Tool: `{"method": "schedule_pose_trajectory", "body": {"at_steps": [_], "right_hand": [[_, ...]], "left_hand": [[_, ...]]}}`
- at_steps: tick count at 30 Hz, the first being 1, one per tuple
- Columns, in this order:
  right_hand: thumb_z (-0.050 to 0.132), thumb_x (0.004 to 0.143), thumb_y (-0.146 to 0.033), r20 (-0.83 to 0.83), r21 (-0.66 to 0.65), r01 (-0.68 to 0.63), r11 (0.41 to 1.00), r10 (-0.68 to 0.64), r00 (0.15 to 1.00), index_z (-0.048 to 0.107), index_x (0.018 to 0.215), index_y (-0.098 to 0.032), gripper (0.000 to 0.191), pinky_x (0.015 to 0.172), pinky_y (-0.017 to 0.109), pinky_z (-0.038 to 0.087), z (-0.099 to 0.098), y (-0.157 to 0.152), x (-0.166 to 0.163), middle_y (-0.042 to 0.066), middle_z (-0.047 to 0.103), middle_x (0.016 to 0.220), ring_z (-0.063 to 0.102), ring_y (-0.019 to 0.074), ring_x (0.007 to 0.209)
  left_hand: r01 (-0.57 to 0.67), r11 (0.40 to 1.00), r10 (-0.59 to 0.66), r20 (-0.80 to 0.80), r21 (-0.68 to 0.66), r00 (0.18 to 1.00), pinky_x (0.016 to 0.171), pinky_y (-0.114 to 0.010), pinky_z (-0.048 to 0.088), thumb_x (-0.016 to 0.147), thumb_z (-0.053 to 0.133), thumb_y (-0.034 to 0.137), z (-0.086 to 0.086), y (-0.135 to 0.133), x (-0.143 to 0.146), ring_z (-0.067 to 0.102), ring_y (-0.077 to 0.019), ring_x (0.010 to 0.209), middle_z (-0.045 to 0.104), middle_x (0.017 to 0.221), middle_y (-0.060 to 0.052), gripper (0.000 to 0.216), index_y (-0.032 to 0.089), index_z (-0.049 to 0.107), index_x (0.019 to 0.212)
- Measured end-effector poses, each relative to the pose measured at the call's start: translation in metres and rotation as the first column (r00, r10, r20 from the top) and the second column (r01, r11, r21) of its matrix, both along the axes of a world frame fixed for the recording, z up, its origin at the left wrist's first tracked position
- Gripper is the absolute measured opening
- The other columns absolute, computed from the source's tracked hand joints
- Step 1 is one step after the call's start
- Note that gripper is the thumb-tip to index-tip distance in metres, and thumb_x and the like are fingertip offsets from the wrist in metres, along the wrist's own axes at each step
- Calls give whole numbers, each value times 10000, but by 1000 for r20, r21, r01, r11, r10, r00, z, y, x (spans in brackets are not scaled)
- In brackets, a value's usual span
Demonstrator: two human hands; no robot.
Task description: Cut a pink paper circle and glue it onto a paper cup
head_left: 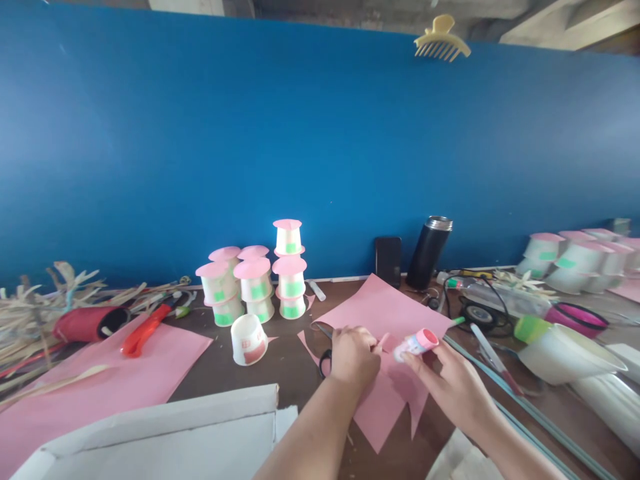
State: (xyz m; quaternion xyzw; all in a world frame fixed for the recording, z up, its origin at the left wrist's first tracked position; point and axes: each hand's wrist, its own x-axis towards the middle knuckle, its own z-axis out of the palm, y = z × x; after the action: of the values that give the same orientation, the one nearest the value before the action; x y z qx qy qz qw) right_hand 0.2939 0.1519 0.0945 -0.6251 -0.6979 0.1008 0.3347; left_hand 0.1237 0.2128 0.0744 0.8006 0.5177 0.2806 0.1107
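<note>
My right hand (pixel 453 380) grips a glue stick (pixel 416 344), a short white tube with a pink-red end tilted up to the right. My left hand (pixel 355 357) is closed, with a small piece of pink paper (pixel 383 341) between thumb and finger; the fingertips are partly hidden. Below both hands lie a large pink sheet (pixel 373 307) and cut pink pieces (pixel 383 407). A black loop, apparently a scissors handle (pixel 325 363), shows beside my left wrist. One white paper cup (pixel 249 340) stands upside down to the left, without a pink disc.
Stacked cups with pink discs (pixel 253 268) stand near the blue wall (pixel 320 147). Behind are a phone (pixel 388 261) and a black bottle (pixel 429 253). A red-handled cutter (pixel 145 331) lies left, white cardboard (pixel 165 433) in front. Right are more cups (pixel 570 350) and cables.
</note>
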Motion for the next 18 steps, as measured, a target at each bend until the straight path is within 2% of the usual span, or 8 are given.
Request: {"method": "schedule_pose_trajectory", "body": {"at_steps": [4, 11, 18], "right_hand": [[539, 869, -414, 44, 54, -7, 998, 5, 999, 586, 879, -232, 189, 660, 289, 456, -4, 7, -8, 28, 666, 781, 628, 207, 702], [475, 888, -325, 161, 33, -71, 997, 65, 985, 583, 957, -205, 176, 738, 311, 454, -17, 23, -14, 70, 679, 923, 636, 241, 853], [473, 860, -258, 225, -29, -91, 995, 95, 970, 570, 978, -210, 160, 741, 334, 443, -6, 18, -16, 72, 670, 967, 637, 256, 866]], "left_hand": [[11, 1000, -12, -3, -19, 1000, 707, -294, 321, 865, 499, 361, 2, -1, -1, 574, -153, 738, 699, 756, -19, 342, 226, 699, 622], [15, 999, -15, 0, -45, 1000, 735, -302, 348, 822, 509, 304, 5, -1, -3, 586, -172, 772, 706, 804, -15, 258, 244, 705, 666], [26, 998, -26, -2, -49, 1000, 753, -299, 359, 803, 536, 291, 5, -1, -4, 592, -170, 774, 708, 797, -20, 224, 239, 709, 671]]}}
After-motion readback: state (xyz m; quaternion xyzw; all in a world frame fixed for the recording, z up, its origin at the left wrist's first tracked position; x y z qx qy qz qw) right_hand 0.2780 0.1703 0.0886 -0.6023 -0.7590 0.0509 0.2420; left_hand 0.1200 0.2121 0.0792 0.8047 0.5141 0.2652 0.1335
